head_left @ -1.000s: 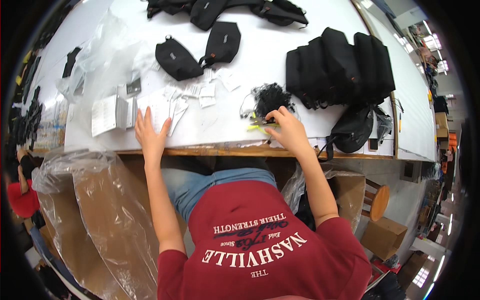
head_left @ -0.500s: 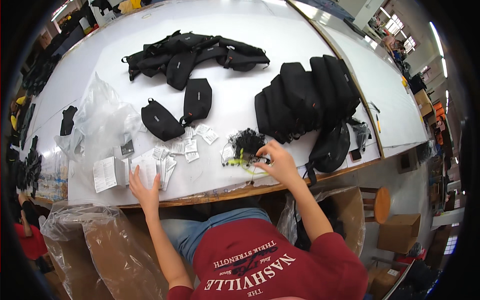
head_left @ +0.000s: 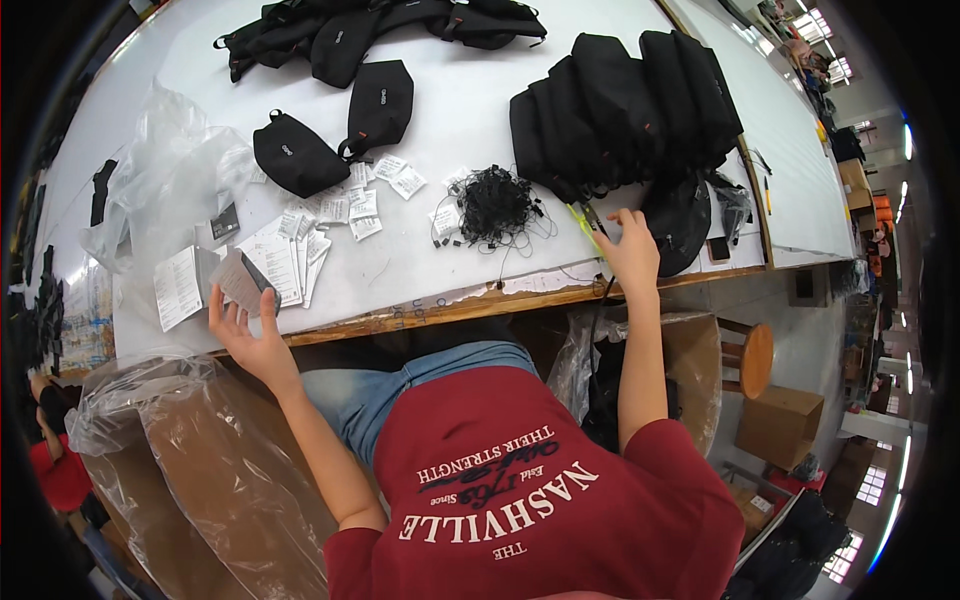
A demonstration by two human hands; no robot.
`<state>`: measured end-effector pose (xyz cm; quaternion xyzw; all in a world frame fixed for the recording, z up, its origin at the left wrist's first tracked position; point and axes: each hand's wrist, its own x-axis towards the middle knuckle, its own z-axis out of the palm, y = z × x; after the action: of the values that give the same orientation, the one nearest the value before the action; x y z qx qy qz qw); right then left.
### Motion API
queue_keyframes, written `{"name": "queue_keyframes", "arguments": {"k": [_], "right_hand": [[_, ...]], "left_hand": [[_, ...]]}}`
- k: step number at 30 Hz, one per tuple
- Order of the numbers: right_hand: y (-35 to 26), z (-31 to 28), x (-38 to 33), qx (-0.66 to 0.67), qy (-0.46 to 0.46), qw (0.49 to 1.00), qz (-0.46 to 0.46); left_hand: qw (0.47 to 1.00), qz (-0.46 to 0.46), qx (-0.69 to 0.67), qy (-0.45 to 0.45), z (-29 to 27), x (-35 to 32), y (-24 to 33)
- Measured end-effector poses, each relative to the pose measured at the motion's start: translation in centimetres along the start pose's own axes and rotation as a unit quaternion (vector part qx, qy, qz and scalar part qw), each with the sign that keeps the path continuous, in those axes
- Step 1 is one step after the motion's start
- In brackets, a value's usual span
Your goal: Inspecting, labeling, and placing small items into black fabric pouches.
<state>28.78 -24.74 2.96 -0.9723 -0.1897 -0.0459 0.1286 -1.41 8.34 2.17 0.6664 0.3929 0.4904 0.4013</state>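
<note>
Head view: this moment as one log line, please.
left hand: holds card | right hand: at yellow-green tool, grip unclear | black cords: heaped on table

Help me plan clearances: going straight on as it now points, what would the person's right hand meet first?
Past the yellow-green tool beside it, the right hand would probably meet the row of black pouches first, though the hand's height is unclear.

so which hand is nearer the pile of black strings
Right. The right hand is to the right of the black strings; the left hand is farther off, to their left.
</note>
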Motion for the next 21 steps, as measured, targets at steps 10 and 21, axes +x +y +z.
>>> {"name": "queue_keyframes", "arguments": {"k": [10,21], "right_hand": [[-4.9,3.0,1.6,0.068,-0.069,0.992,-0.077],[-7.2,-3.7,1.4,0.363,0.004,0.927,-0.091]], "left_hand": [[0.992,-0.077,-0.103,-0.001,-1.0,-3.5,0.9],[0.970,-0.158,-0.184,-0.030,-1.5,-4.7,-0.4]]}}
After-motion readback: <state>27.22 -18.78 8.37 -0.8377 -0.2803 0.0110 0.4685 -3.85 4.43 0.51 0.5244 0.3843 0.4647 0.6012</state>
